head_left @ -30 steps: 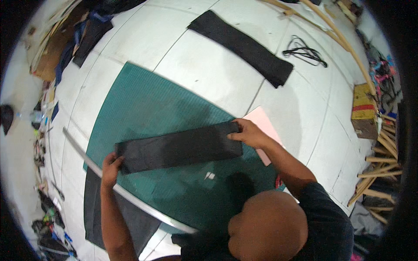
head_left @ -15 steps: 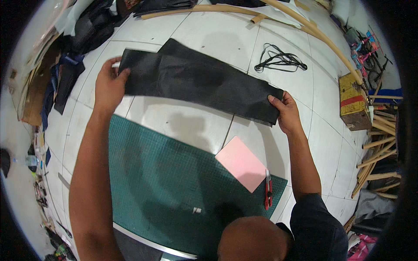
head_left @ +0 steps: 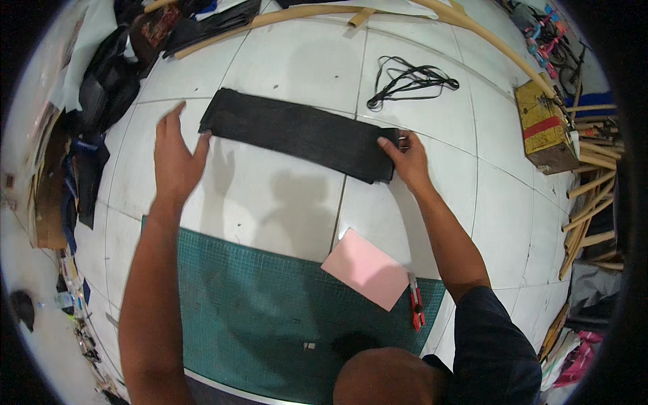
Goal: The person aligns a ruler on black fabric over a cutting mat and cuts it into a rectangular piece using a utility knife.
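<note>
A stack of long black strips of sheet material [head_left: 297,135], perhaps fabric or synthetic leather, lies slantwise over the white tiles. My right hand [head_left: 409,162] pinches its right end, thumb on top and fingers beneath. At the left end my left hand [head_left: 179,158] has its fingers spread, the thumb tip close to the lower corner; whether it touches I cannot tell. Nearer to me is a green cutting mat [head_left: 236,304]. A pink rectangular card [head_left: 368,270] overlaps the mat's far edge, beside a red utility knife [head_left: 416,304].
Beyond the strips lies a loose bundle of black cord [head_left: 412,84]. Long cardboard tubes [head_left: 297,13] curve across the back. At the right stand a yellow box with a red band [head_left: 545,128] and several more tubes [head_left: 587,216]. Dark material [head_left: 111,94] is heaped at the left.
The strips have come down and toward the left, and their edges now line up as one neater stack. My left hand has let go of its end; my right hand still grips.
</note>
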The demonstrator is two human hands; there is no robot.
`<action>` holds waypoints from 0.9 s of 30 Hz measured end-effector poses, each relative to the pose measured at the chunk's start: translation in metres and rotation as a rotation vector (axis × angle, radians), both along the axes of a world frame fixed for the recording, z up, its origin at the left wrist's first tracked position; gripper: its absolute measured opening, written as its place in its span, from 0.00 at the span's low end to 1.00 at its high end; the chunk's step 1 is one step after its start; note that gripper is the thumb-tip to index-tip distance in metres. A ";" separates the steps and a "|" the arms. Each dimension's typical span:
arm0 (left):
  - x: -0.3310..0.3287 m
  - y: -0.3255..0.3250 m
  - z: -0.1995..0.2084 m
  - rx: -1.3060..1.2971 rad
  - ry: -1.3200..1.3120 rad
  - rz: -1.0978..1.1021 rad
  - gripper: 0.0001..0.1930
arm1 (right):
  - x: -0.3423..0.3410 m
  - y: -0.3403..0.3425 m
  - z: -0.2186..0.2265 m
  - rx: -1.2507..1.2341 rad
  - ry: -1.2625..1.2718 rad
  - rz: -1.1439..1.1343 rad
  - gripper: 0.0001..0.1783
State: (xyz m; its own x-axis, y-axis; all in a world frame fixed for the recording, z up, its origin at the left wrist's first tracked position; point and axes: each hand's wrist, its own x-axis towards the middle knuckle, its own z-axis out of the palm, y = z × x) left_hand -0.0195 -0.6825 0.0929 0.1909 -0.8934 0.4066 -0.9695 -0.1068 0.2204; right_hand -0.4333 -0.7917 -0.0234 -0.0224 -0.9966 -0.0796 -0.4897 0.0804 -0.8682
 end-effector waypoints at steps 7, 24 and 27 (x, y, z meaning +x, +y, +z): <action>0.037 0.240 -0.027 0.164 0.119 0.290 0.26 | 0.000 0.043 0.019 -0.298 -0.017 0.040 0.32; -0.164 0.854 -0.042 0.522 0.573 1.182 0.30 | 0.269 0.396 0.223 -0.286 0.526 2.269 0.24; -0.190 0.833 -0.084 0.341 0.495 1.311 0.35 | 0.273 0.442 0.218 -0.373 0.611 2.387 0.27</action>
